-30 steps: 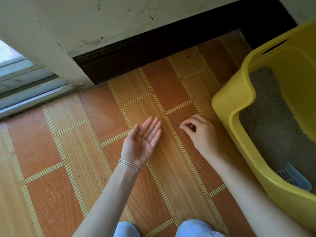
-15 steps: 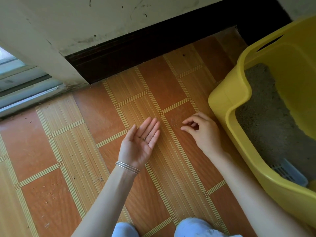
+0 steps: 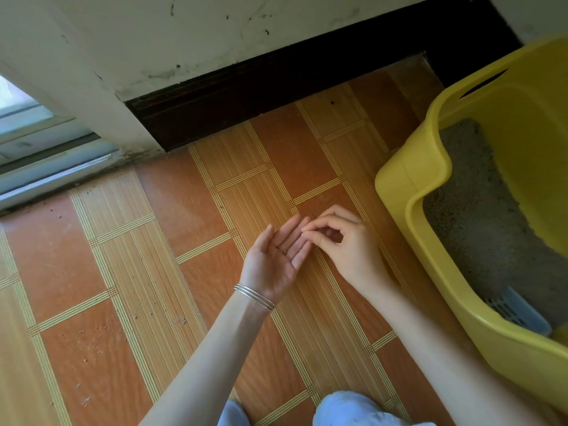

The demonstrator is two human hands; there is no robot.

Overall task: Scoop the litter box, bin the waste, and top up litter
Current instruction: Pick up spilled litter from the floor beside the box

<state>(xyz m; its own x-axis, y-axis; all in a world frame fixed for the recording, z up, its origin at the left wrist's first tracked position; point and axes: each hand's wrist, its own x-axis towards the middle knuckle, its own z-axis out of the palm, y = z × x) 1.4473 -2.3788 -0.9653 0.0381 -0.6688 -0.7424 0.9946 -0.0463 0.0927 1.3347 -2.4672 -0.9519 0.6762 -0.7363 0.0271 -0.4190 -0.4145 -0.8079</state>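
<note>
A yellow litter box (image 3: 408, 186) stands on the floor at the right, filled with grey litter (image 3: 479, 216). A blue slotted scoop (image 3: 516, 309) lies in its near corner. My left hand (image 3: 276, 256) is held palm up over the tiled floor, fingers straight, with a few litter grains (image 3: 287, 250) lying on it. My right hand (image 3: 347, 247) is just to its right, between it and the box. Its thumb and forefinger are pinched together over my left fingertips; whatever they pinch is too small to see.
Small litter grains (image 3: 153, 312) lie scattered over the orange tiles at the lower left. A white wall (image 3: 215, 41) with a dark skirting (image 3: 276, 84) closes the far side. A window track (image 3: 46, 167) runs at the left. My knees (image 3: 353, 407) show at the bottom edge.
My right hand has lifted from the floor and moved left, pinched, over my left fingertips. My left hand has stayed palm up.
</note>
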